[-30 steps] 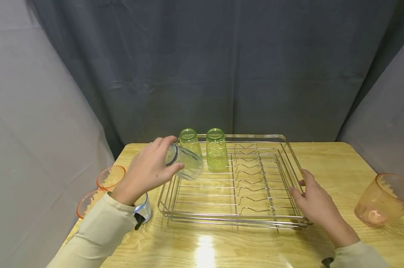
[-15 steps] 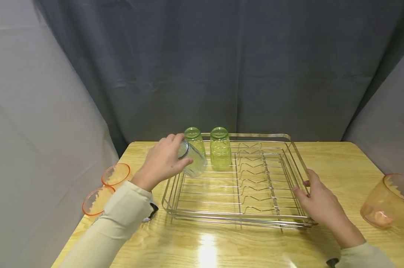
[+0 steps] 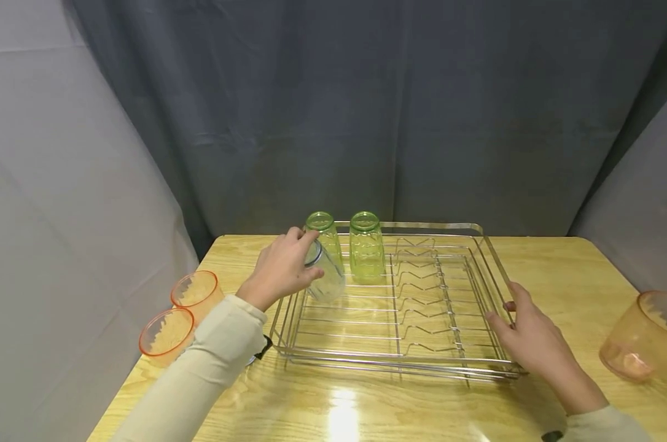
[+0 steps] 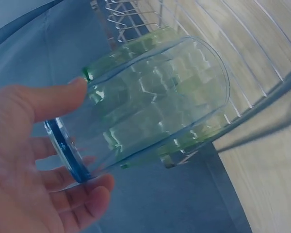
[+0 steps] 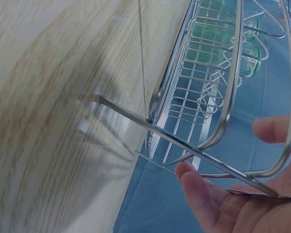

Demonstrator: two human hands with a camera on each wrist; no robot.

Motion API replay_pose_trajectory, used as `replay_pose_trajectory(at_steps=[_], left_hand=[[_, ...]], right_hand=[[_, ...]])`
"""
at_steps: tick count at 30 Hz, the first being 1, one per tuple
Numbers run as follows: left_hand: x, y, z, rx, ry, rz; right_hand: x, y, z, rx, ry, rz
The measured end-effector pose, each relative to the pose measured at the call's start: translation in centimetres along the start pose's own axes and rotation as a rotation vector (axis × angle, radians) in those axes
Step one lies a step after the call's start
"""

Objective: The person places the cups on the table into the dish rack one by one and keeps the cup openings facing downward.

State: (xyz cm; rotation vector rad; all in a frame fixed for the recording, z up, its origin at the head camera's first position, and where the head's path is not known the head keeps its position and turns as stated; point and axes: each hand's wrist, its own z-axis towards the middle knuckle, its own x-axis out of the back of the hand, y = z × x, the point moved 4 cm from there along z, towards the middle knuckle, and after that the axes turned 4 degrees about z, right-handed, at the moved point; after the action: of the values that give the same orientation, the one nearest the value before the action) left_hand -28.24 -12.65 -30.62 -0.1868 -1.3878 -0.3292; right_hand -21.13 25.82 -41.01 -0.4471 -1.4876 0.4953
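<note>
In the head view my left hand point(image 3: 282, 270) holds a clear, blue-tinted drinking glass point(image 3: 330, 283) by its base end. The glass is tilted mouth down over the left part of a metal wire dish rack point(image 3: 344, 354). My left wrist view shows the thumb and fingers around the glass's thick blue base point(image 4: 68, 150). Two green glasses point(image 3: 367, 255) stand upside down at the rack's back left, one partly behind the held glass. At the rack's right side, my right hand point(image 3: 532, 337) grips the rim; the right wrist view shows fingers around the wire point(image 5: 230, 92).
Two orange cups point(image 3: 198, 296) stand at the table's left edge, partly behind the left sleeve. Another orange cup point(image 3: 643, 337) is at the far right. Part of a clear glass point(image 3: 250, 361) shows behind the left wrist. A dark curtain point(image 3: 322, 123) hangs behind the table.
My left hand has shifted slightly right and down with the glass, which now stands more upright. The right hand keeps its grip on the rack. The head view has shifted a little.
</note>
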Motion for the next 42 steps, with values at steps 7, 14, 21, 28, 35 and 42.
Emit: replay_pose_trajectory(at_steps=[7,14,21,28,35,42], left_hand=[[-0.9,-0.2,0.4,-0.014,0.006,0.067],[-1.7,-0.3,0.8,-0.042,-0.020,0.078],[-2.4,-0.7,1.6,-0.026,-0.063,0.077],[-2.9,-0.5,2.2,-0.031,-0.125,-0.041],[-3.2,0.1,2.5,-0.044,-0.166,-0.055],[-3.5,0.0,2.4,0.003,-0.227,-0.084]], right_hand=[[0.1,-0.1,0.0,0.013,0.007,-0.003],[0.0,-0.2,-0.1,0.008,0.003,0.011],[-0.1,-0.6,-0.1,0.009,-0.005,0.030],[0.1,-0.4,-0.3,-0.008,-0.002,0.026],[0.1,-0.3,-0.3,-0.002,-0.001,0.031],[0.0,-0.3,-0.2,0.002,-0.007,0.036]])
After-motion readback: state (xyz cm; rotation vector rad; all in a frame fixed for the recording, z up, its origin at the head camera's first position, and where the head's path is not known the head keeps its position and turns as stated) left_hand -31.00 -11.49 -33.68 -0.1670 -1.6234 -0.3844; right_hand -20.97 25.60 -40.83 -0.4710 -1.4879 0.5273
